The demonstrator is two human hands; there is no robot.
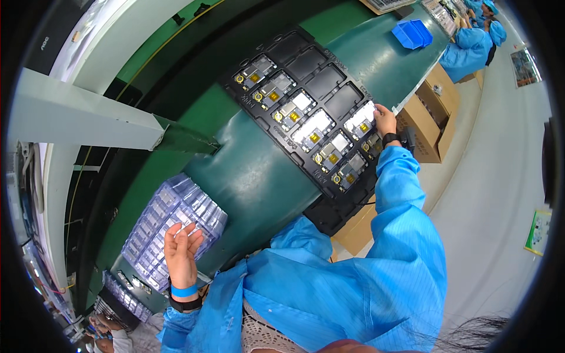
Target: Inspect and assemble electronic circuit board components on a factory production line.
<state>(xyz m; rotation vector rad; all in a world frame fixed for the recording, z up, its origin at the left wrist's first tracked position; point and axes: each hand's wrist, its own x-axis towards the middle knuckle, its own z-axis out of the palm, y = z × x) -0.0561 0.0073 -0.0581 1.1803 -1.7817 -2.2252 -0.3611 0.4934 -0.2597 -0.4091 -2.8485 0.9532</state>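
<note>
A black moulded tray (282, 134) lies on the green bench, with circuit boards (315, 130) bearing silver shields and yellow patches in many of its pockets. My right hand (385, 119) is at the tray's right edge, its fingers closed on the edge of one circuit board (360, 122) in a pocket. To the lower left, my left hand (182, 256) hovers over a stack of clear plastic trays (150, 226). Its fingers are curled together in a pinch; what is between them, if anything, is too small to make out.
A blue bin (412, 34) stands farther along the green bench (247, 159). Open cardboard boxes (438, 117) sit beside the bench on the right. A white metal post (88, 112) juts in from the left. Other people in blue (468, 53) work at the far end.
</note>
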